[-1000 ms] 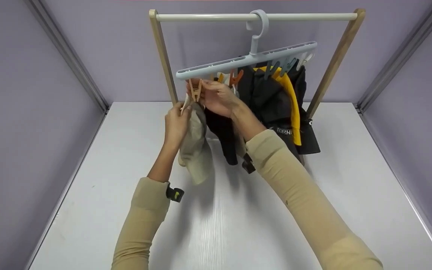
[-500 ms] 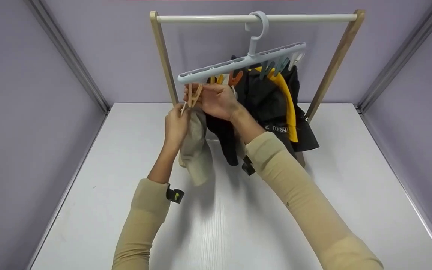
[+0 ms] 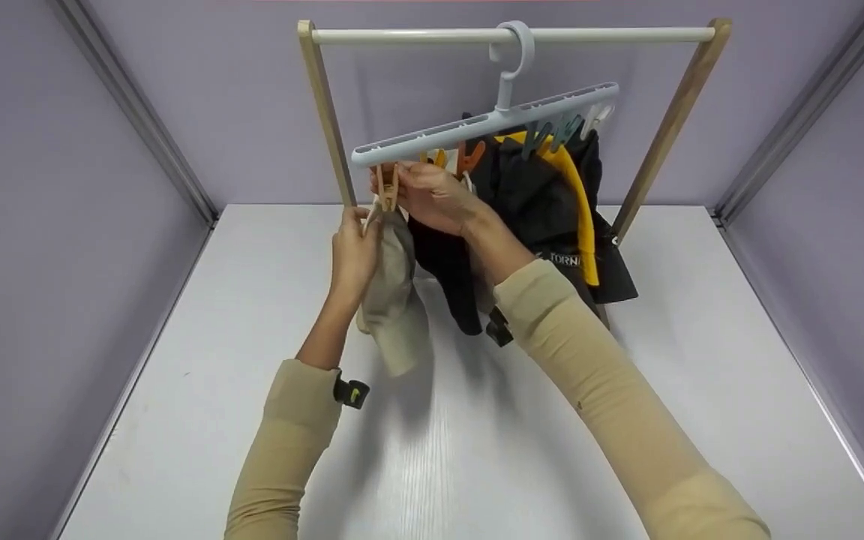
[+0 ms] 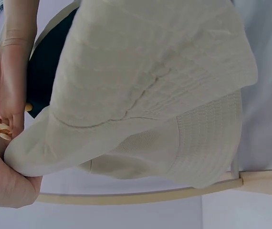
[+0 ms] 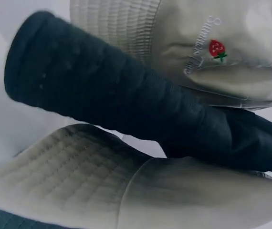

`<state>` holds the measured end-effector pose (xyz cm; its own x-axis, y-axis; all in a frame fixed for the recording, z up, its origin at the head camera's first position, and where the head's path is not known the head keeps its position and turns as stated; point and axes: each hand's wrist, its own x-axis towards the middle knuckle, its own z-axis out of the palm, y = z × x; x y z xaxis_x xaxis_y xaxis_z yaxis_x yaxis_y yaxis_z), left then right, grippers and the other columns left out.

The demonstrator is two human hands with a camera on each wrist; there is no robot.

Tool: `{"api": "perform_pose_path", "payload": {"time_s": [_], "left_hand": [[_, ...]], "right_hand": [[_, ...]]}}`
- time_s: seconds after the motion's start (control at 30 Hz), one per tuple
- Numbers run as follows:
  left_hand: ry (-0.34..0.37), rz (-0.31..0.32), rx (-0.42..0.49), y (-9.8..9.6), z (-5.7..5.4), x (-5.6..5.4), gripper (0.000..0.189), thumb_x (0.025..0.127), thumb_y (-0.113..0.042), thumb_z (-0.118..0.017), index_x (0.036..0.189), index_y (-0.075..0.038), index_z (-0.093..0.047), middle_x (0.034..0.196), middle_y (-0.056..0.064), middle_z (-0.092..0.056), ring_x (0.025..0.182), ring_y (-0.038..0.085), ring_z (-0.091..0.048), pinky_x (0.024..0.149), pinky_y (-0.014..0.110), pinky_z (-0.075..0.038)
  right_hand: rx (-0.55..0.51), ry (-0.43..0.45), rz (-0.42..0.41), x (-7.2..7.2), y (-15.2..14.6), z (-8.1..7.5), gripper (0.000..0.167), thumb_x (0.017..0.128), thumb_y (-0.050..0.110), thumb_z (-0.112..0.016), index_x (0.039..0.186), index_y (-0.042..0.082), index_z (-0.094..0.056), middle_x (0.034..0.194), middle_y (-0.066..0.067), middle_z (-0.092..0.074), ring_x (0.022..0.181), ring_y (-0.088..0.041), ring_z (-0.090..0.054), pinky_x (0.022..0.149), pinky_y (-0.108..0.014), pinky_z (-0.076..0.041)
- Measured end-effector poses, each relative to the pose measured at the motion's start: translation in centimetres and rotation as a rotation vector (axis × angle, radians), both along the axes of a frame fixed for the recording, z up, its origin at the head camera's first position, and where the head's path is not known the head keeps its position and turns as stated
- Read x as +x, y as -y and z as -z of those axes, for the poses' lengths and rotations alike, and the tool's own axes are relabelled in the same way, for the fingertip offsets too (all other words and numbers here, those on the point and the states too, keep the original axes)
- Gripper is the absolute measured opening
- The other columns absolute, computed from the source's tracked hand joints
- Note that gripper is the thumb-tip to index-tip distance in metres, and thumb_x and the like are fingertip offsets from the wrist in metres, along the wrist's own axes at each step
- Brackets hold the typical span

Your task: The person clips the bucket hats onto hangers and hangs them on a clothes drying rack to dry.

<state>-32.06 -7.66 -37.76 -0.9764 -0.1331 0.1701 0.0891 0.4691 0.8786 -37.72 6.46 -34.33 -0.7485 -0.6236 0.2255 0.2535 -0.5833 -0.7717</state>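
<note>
A beige bucket hat hangs from my left hand, which pinches its upper edge. Just above, the fingers of my right hand squeeze a tan clothespin under the low left end of the pale blue hanger. The hat's edge is right at the clothespin's lower tips. In the left wrist view, the hat's quilted brim fills the middle and my left hand bunches its fabric. The right wrist view shows a strawberry embroidered on a beige hat.
A black hat hangs beside the beige one, with another beige hat behind it. Black and yellow-edged caps hang further right from coloured clips. The hanger hooks on a white rail between wooden posts on a white table.
The clothespin tilted at mid-span and now stands straighter. My left hand's fingers have shifted slightly on the hat's edge, and the hanger has swung a little. Both hands stay in nearly the same place.
</note>
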Motion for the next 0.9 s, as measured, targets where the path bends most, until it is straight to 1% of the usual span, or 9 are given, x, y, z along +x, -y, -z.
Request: {"api": "perform_pose_path", "payload": {"time_s": [0.1,0.17,0.27,0.4,0.5,0.6,0.7,0.83,0.9], "left_hand": [[-0.032,0.019,-0.035,0.0,0.2,0.2,0.021,0.096,-0.014,-0.049,0.111,0.0,-0.052,0.068,0.004,-0.051,0.049,0.009,-0.036,0.048,0.023,-0.03],[-0.049,0.038,-0.055,0.0,0.3,0.4,0.023,0.096,-0.014,-0.049,0.115,-0.001,-0.053,0.071,0.005,-0.055,0.049,0.009,-0.037,0.048,0.023,-0.03],[-0.055,0.066,-0.067,-0.1,0.4,0.8,0.025,0.096,-0.013,-0.049,0.119,-0.003,-0.055,0.079,0.008,-0.062,0.053,0.01,-0.042,0.049,0.022,-0.032],[-0.071,0.087,-0.096,-0.8,0.1,1.2,0.023,0.095,-0.011,-0.051,0.116,-0.005,-0.058,0.071,0.005,-0.061,0.05,0.01,-0.042,0.047,0.022,-0.032],[-0.118,0.065,-0.125,-1.2,-0.3,1.3,0.021,0.094,-0.01,-0.052,0.114,-0.004,-0.059,0.063,0.004,-0.056,0.046,0.01,-0.037,0.045,0.023,-0.029],[-0.154,0.045,-0.119,-1.5,-0.6,1.3,0.021,0.094,-0.01,-0.051,0.113,-0.004,-0.058,0.066,0.005,-0.057,0.047,0.011,-0.037,0.046,0.024,-0.03],[-0.174,0.025,-0.087,-1.7,-0.8,1.2,0.019,0.095,-0.012,-0.05,0.111,-0.005,-0.058,0.068,0.005,-0.057,0.047,0.011,-0.037,0.046,0.024,-0.03],[-0.212,-0.032,-0.044,-2.0,-0.9,1.2,0.018,0.096,-0.012,-0.05,0.11,-0.006,-0.059,0.067,0.006,-0.058,0.048,0.012,-0.037,0.047,0.026,-0.03],[-0.235,-0.052,-0.039,-2.1,-1.1,1.2,0.018,0.095,-0.012,-0.051,0.109,-0.006,-0.06,0.071,0.007,-0.062,0.051,0.013,-0.04,0.049,0.027,-0.033]], "right_hand": [[0.057,-0.023,0.069,-0.2,0.3,0.1,0.032,0.1,0.001,-0.026,0.104,-0.005,-0.057,0.091,-0.015,-0.058,0.089,-0.023,-0.053,0.082,-0.03,-0.038],[0.1,-0.027,0.126,-0.3,0.6,0.2,0.03,0.099,0.001,-0.028,0.099,-0.004,-0.058,0.087,-0.013,-0.059,0.085,-0.021,-0.054,0.078,-0.029,-0.04],[0.143,-0.013,0.21,-0.4,1.0,0.2,0.025,0.099,0.0,-0.032,0.097,-0.005,-0.056,0.085,-0.012,-0.059,0.082,-0.02,-0.055,0.075,-0.028,-0.041],[0.172,0.016,0.291,-0.2,1.3,0.1,0.02,0.098,-0.001,-0.036,0.099,-0.008,-0.054,0.085,-0.011,-0.061,0.082,-0.02,-0.056,0.077,-0.027,-0.04],[0.186,0.03,0.308,-0.2,1.3,0.1,0.019,0.097,-0.001,-0.037,0.101,-0.009,-0.054,0.086,-0.01,-0.061,0.083,-0.02,-0.056,0.078,-0.026,-0.041],[0.189,0.039,0.306,-0.2,1.2,0.1,0.019,0.097,0.0,-0.038,0.102,-0.009,-0.054,0.086,-0.011,-0.061,0.083,-0.019,-0.056,0.077,-0.026,-0.042],[0.182,0.039,0.309,-0.2,1.2,0.1,0.019,0.097,0.0,-0.038,0.101,-0.008,-0.054,0.086,-0.012,-0.06,0.083,-0.02,-0.056,0.076,-0.026,-0.042],[0.181,0.036,0.32,-0.2,1.3,0.2,0.019,0.097,0.0,-0.037,0.1,-0.008,-0.054,0.086,-0.012,-0.06,0.083,-0.02,-0.056,0.077,-0.026,-0.041],[0.182,0.04,0.33,-0.2,1.3,0.3,0.019,0.097,-0.001,-0.037,0.102,-0.009,-0.053,0.085,-0.011,-0.06,0.083,-0.02,-0.056,0.077,-0.026,-0.041]]}}
